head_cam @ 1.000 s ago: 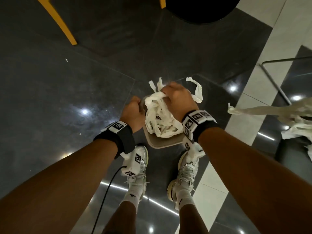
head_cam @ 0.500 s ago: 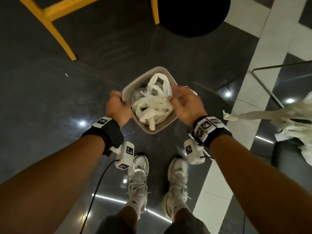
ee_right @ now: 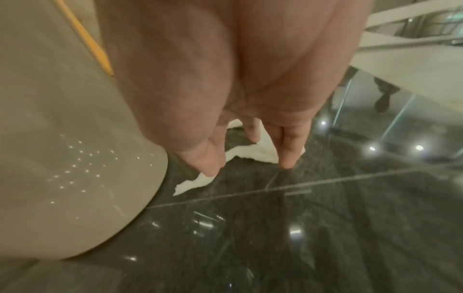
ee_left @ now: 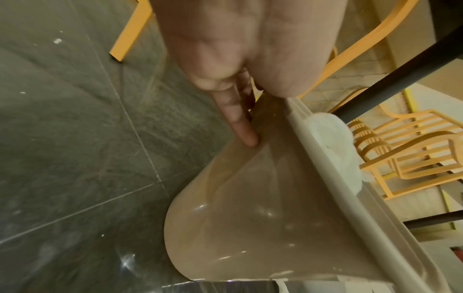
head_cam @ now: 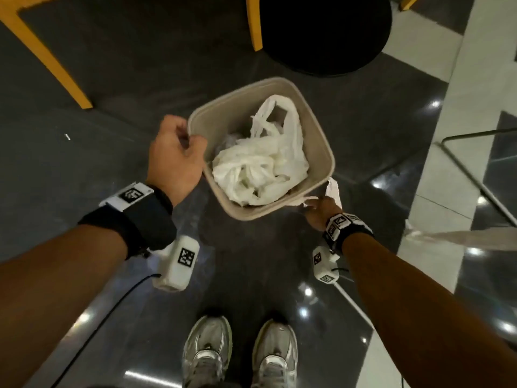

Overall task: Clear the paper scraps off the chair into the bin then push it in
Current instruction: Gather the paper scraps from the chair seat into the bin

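A beige bin point(head_cam: 321, 130) stands on the dark floor, heaped with white paper scraps point(head_cam: 260, 163). My left hand point(head_cam: 176, 155) grips its left rim; in the left wrist view a finger point(ee_left: 240, 126) lies straight down the bin's outer wall point(ee_left: 250, 218). My right hand point(head_cam: 319, 211) is low beside the bin's near right corner. Its straight fingers point(ee_right: 288, 156) and thumb touch a white scrap on the floor point(ee_right: 253, 152), also seen in the head view as the floor scrap point(head_cam: 333, 189). A blurred paper strip point(head_cam: 461, 239) shows at the right edge.
Yellow chair legs point(head_cam: 56, 65) stand at the far left and a black round base point(head_cam: 321, 32) just beyond the bin. A thin metal frame point(head_cam: 475, 177) crosses the floor at the right. My shoes point(head_cam: 207, 351) are close behind the bin, with a cable point(head_cam: 92, 329) by my left arm.
My right hand has come off the paper in the bin and dropped to the floor at the bin's right corner. The left hand keeps its hold on the rim.
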The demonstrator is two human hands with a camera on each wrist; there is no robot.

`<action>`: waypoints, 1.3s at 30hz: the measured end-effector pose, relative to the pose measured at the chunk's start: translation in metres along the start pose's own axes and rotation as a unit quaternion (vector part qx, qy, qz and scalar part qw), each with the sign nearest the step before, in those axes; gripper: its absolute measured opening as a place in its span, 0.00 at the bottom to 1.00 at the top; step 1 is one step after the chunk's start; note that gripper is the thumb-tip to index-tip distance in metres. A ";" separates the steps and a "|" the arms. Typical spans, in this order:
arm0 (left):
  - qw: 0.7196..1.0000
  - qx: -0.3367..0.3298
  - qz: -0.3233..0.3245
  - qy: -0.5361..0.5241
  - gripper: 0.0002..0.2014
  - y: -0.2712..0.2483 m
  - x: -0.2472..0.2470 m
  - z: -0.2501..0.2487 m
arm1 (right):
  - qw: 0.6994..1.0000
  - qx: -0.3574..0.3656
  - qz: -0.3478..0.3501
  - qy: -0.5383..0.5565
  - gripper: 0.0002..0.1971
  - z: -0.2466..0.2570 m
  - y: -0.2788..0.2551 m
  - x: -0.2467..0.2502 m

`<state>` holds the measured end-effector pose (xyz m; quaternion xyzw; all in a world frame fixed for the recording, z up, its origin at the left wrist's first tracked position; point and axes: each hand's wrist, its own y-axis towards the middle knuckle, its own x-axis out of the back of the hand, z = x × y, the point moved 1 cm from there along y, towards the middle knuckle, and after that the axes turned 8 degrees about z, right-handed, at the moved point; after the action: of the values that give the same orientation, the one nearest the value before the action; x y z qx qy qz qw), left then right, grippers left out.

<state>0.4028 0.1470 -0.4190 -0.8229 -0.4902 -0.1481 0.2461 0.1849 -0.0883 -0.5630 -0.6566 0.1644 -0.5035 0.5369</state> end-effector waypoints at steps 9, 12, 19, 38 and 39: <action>0.993 0.051 0.107 -0.002 0.16 -0.003 0.002 -0.028 | 0.934 -0.046 -0.234 0.266 0.19 0.012 -0.052 0.073; 0.983 0.110 0.141 -0.037 0.15 -0.021 0.008 -0.046 | 0.807 0.016 -0.382 0.450 0.13 0.019 -0.116 0.136; 0.964 0.170 0.204 -0.012 0.12 -0.086 0.010 -0.049 | 0.899 0.257 -0.239 0.263 0.11 0.098 -0.219 0.107; 0.928 0.220 0.273 0.124 0.25 -0.164 -0.017 -0.094 | 0.979 0.192 0.064 0.020 0.24 0.046 -0.312 0.016; 0.928 0.221 0.269 0.133 0.26 -0.163 -0.014 -0.112 | 0.975 0.214 0.060 0.028 0.23 0.045 -0.329 0.030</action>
<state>0.2524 0.1398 -0.2903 -0.8214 -0.2333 -0.0724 0.5154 0.1292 0.0348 -0.2586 -0.5015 0.1068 -0.5122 0.6890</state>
